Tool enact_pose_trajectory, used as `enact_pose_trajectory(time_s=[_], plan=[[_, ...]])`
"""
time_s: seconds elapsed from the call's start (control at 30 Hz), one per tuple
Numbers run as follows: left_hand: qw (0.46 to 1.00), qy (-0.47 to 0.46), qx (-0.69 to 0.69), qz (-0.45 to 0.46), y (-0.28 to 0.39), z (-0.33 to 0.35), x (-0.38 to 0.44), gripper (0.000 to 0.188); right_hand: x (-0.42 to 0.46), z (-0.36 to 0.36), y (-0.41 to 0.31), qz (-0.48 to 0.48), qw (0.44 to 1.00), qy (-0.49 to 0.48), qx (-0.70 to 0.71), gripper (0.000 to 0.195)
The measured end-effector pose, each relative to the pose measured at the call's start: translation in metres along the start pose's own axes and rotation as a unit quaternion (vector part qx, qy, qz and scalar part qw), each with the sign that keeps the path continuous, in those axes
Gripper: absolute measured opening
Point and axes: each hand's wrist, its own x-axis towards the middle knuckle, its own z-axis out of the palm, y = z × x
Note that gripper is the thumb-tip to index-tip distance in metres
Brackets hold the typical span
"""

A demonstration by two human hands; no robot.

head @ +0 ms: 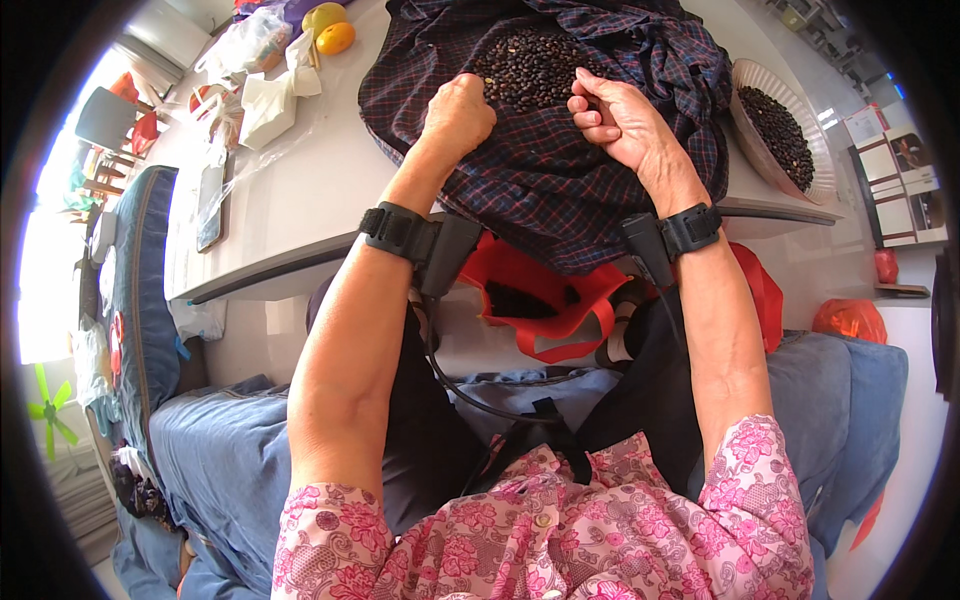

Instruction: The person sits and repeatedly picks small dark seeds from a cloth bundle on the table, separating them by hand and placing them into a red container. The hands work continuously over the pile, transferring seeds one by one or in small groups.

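Note:
A heap of small dark brown beans or seeds (pixel 531 67) lies on a dark plaid cloth (pixel 517 165) on the table. My left hand (pixel 460 112) is curled into a loose fist at the heap's left edge; its fingertips face away, so anything inside is hidden. At the right edge, my right hand (pixel 616 112) is turned partly palm up, thumb and forefinger close together and the other fingers curled. Whether a bean sits in that pinch is too small to make out. A ribbed, pale basket (pixel 814 112) to the right holds more dark beans (pixel 776 139).
Left on the white table (pixel 285 202) are a phone (pixel 213 202), tissues (pixel 268 109), plastic bags (pixel 247 41) and an orange fruit (pixel 335 38). Below the table edge, a red bag (pixel 555 330) stands open between my legs, with dark contents. Blue sofa covers (pixel 225 442) surround me.

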Motion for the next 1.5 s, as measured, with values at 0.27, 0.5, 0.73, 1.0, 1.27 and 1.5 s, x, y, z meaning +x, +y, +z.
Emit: enact_pose_trajectory(time_s=[0.27, 0.5, 0.73, 1.0, 1.27, 1.5], plan=[[0.956, -0.077, -0.257, -0.116, 0.006, -0.014, 0.000, 0.015, -0.009, 0.016, 0.001, -0.060, 0.967, 0.029, -0.245, 0.030], [0.848, -0.078, -0.508, -0.128, -0.009, -0.035, -0.006, 0.012, 0.005, 0.020, 0.019, -0.137, 0.844, 0.017, -0.518, 0.019], [0.920, -0.105, -0.368, -0.083, 0.003, -0.028, -0.012, 0.014, 0.008, 0.021, 0.033, -0.227, 0.656, 0.044, -0.719, 0.019], [0.998, 0.010, -0.036, 0.041, 0.003, 0.009, -0.002, 0.021, -0.001, 0.010, 0.003, -0.028, 0.979, 0.017, -0.201, 0.019], [0.997, 0.003, -0.074, 0.009, -0.004, 0.012, 0.000, 0.020, 0.001, -0.011, -0.024, -0.038, 0.995, 0.063, 0.073, 0.017], [0.881, -0.098, -0.446, -0.127, 0.003, -0.028, -0.009, 0.015, 0.001, -0.027, -0.024, -0.122, 0.952, 0.159, -0.232, 0.023]])
